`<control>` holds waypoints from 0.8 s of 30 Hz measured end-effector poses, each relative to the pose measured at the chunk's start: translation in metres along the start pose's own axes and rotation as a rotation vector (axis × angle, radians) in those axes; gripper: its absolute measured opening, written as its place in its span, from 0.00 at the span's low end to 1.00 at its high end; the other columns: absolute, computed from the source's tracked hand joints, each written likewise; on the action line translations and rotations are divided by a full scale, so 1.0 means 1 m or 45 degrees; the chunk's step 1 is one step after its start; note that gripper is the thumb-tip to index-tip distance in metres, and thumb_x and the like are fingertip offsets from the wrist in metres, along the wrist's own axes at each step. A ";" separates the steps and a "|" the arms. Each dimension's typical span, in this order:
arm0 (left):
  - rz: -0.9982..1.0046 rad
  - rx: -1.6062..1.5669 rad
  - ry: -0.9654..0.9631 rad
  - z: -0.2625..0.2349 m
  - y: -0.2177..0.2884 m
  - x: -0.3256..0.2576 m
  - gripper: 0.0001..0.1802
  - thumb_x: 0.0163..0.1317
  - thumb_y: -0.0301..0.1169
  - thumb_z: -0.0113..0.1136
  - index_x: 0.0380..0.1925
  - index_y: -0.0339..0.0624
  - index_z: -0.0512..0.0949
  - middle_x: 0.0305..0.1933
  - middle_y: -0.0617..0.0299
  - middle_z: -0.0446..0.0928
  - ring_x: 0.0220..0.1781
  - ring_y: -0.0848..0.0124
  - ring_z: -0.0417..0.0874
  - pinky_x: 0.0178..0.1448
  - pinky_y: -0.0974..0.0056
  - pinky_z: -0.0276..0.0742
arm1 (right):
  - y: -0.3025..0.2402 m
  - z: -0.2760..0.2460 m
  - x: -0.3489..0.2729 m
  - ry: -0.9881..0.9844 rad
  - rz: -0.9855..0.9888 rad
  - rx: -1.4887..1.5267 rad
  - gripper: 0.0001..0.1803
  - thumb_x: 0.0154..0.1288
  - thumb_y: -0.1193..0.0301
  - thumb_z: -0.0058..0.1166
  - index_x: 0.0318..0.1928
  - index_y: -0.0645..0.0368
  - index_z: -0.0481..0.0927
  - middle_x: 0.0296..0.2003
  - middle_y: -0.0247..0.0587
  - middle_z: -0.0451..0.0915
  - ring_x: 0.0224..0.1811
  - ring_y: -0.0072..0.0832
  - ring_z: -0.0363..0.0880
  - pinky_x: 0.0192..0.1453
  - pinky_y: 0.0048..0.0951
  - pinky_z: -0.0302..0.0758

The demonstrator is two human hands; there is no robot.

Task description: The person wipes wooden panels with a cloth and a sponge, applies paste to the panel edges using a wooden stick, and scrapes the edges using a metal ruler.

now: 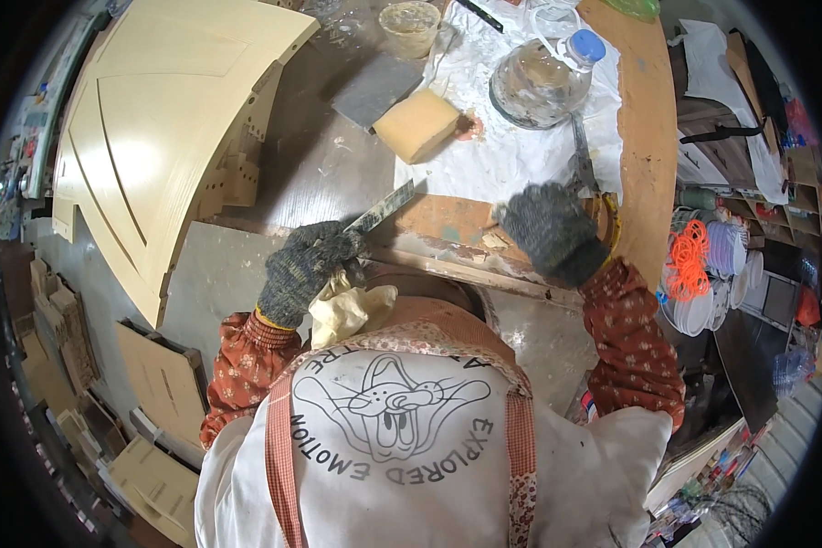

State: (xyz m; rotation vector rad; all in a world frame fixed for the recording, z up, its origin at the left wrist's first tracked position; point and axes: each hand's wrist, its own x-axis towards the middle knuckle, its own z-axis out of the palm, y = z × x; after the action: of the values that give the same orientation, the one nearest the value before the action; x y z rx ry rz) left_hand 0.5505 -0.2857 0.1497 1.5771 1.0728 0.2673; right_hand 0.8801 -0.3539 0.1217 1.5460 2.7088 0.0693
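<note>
My left hand [306, 269], in a dark grey knit glove, is closed around a flat, narrow, putty-stained blade [382, 208] pointing up and right over the table edge. A crumpled cream cloth [349, 310] hangs beneath that hand and seems tucked into it. To the right, my right hand [554, 230] wears a matching glove, its fingers curled in above the table's near edge. Whether it grips anything is hidden. Beyond the hands, a yellow sponge block [417, 124] lies partly on a dark grey sheet [379, 89] and partly on a stained white cloth [461, 169].
A large cream moulded panel [169, 100] stands at the left. On the white cloth sits a clear plastic jug [541, 84] with a blue cap. A putty-smeared tub [409, 29] stands at the back. Tubs and orange cord [690, 260] are at the right.
</note>
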 end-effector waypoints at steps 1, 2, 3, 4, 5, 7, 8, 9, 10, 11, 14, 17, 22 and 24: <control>-0.031 -0.033 0.003 0.001 0.002 0.001 0.11 0.58 0.27 0.54 0.40 0.43 0.81 0.44 0.58 0.81 0.39 0.63 0.81 0.42 0.66 0.77 | -0.002 -0.002 -0.008 -0.040 -0.005 0.038 0.04 0.53 0.68 0.51 0.30 0.50 0.78 0.27 0.36 0.75 0.34 0.33 0.76 0.37 0.39 0.72; -0.061 -0.066 0.006 0.002 0.004 0.002 0.11 0.59 0.27 0.54 0.40 0.43 0.81 0.44 0.57 0.81 0.38 0.63 0.81 0.42 0.66 0.77 | -0.003 -0.004 -0.012 -0.081 -0.010 0.077 0.04 0.54 0.68 0.51 0.31 0.49 0.79 0.28 0.36 0.76 0.35 0.33 0.77 0.38 0.39 0.73; -0.065 -0.063 0.002 0.002 0.005 0.004 0.11 0.59 0.27 0.54 0.40 0.43 0.81 0.44 0.57 0.81 0.38 0.63 0.81 0.42 0.66 0.77 | -0.009 -0.023 -0.001 -0.466 0.154 -0.100 0.05 0.57 0.66 0.51 0.32 0.48 0.80 0.29 0.36 0.77 0.37 0.32 0.78 0.37 0.40 0.73; -0.074 -0.024 -0.060 0.000 0.006 0.007 0.11 0.59 0.27 0.54 0.41 0.42 0.81 0.42 0.57 0.81 0.37 0.63 0.82 0.41 0.66 0.77 | -0.006 -0.033 -0.001 -0.469 0.162 -0.096 0.05 0.57 0.66 0.51 0.32 0.48 0.80 0.29 0.36 0.77 0.37 0.32 0.78 0.37 0.40 0.73; -0.082 0.016 -0.120 0.000 0.006 0.008 0.12 0.59 0.27 0.55 0.42 0.42 0.81 0.41 0.56 0.81 0.36 0.64 0.82 0.40 0.66 0.77 | -0.001 -0.039 0.001 -0.318 0.226 -0.028 0.06 0.58 0.66 0.50 0.33 0.49 0.79 0.29 0.36 0.77 0.37 0.31 0.77 0.36 0.40 0.73; 0.331 0.417 0.008 0.002 0.004 0.009 0.11 0.61 0.27 0.54 0.42 0.39 0.80 0.38 0.56 0.81 0.33 0.66 0.82 0.38 0.67 0.77 | 0.012 -0.030 -0.005 -0.108 0.221 -0.354 0.14 0.61 0.67 0.46 0.47 0.52 0.77 0.29 0.36 0.70 0.30 0.33 0.72 0.37 0.36 0.70; 0.742 0.807 0.150 0.003 0.003 0.010 0.10 0.63 0.27 0.53 0.41 0.37 0.80 0.36 0.56 0.80 0.30 0.68 0.82 0.36 0.69 0.77 | 0.020 -0.024 -0.010 -0.108 0.234 -0.357 0.14 0.61 0.67 0.46 0.47 0.52 0.77 0.29 0.36 0.70 0.30 0.33 0.72 0.37 0.36 0.70; 0.753 0.808 0.144 0.003 0.006 0.012 0.10 0.63 0.27 0.53 0.41 0.37 0.80 0.36 0.56 0.80 0.30 0.68 0.82 0.36 0.69 0.77 | 0.025 -0.022 -0.010 -0.028 0.249 -0.256 0.14 0.61 0.66 0.46 0.47 0.51 0.77 0.29 0.36 0.70 0.31 0.33 0.72 0.37 0.36 0.70; 0.263 0.155 0.007 0.004 0.010 0.013 0.10 0.63 0.27 0.54 0.41 0.35 0.79 0.34 0.57 0.80 0.28 0.70 0.81 0.34 0.70 0.76 | 0.029 -0.020 -0.012 0.054 0.261 -0.156 0.15 0.62 0.66 0.46 0.48 0.50 0.77 0.30 0.37 0.71 0.31 0.33 0.73 0.37 0.36 0.70; -0.238 -0.490 -0.130 0.004 0.013 0.014 0.10 0.63 0.27 0.54 0.40 0.33 0.79 0.32 0.57 0.80 0.27 0.71 0.81 0.32 0.71 0.76 | 0.033 -0.013 -0.019 0.119 0.253 -0.072 0.14 0.62 0.67 0.45 0.48 0.48 0.77 0.31 0.37 0.72 0.33 0.34 0.74 0.38 0.37 0.70; -0.108 -0.303 -0.100 -0.002 -0.011 0.012 0.16 0.64 0.32 0.56 0.49 0.36 0.77 0.34 0.61 0.81 0.32 0.77 0.79 0.37 0.72 0.75 | 0.027 -0.021 -0.016 -0.228 0.357 -0.110 0.15 0.61 0.66 0.46 0.48 0.48 0.77 0.32 0.37 0.73 0.35 0.34 0.75 0.39 0.37 0.71; 0.048 0.092 -0.070 -0.014 -0.005 0.014 0.11 0.62 0.29 0.55 0.42 0.38 0.79 0.34 0.57 0.80 0.28 0.71 0.81 0.32 0.69 0.78 | 0.020 -0.015 -0.017 0.094 0.484 -0.056 0.17 0.61 0.64 0.49 0.50 0.49 0.77 0.35 0.37 0.75 0.39 0.35 0.75 0.41 0.38 0.72; 0.808 0.589 0.090 -0.030 -0.020 0.025 0.08 0.60 0.27 0.55 0.38 0.36 0.78 0.32 0.53 0.78 0.23 0.67 0.81 0.28 0.67 0.78 | -0.036 -0.031 -0.010 -0.112 0.653 0.420 0.28 0.56 0.56 0.57 0.55 0.56 0.73 0.39 0.44 0.75 0.43 0.39 0.75 0.45 0.40 0.73; 0.321 -0.072 0.051 -0.028 -0.023 0.014 0.09 0.61 0.28 0.54 0.36 0.30 0.77 0.27 0.53 0.76 0.22 0.68 0.81 0.28 0.67 0.78 | -0.052 -0.018 -0.016 0.036 0.545 0.413 0.33 0.53 0.53 0.60 0.56 0.59 0.72 0.40 0.46 0.74 0.43 0.41 0.74 0.46 0.42 0.73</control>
State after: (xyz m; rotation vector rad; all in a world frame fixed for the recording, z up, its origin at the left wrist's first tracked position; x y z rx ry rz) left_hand 0.5276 -0.2583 0.1336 1.6622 0.8883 0.4974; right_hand 0.8428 -0.3940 0.1371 2.2037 2.4472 -0.3612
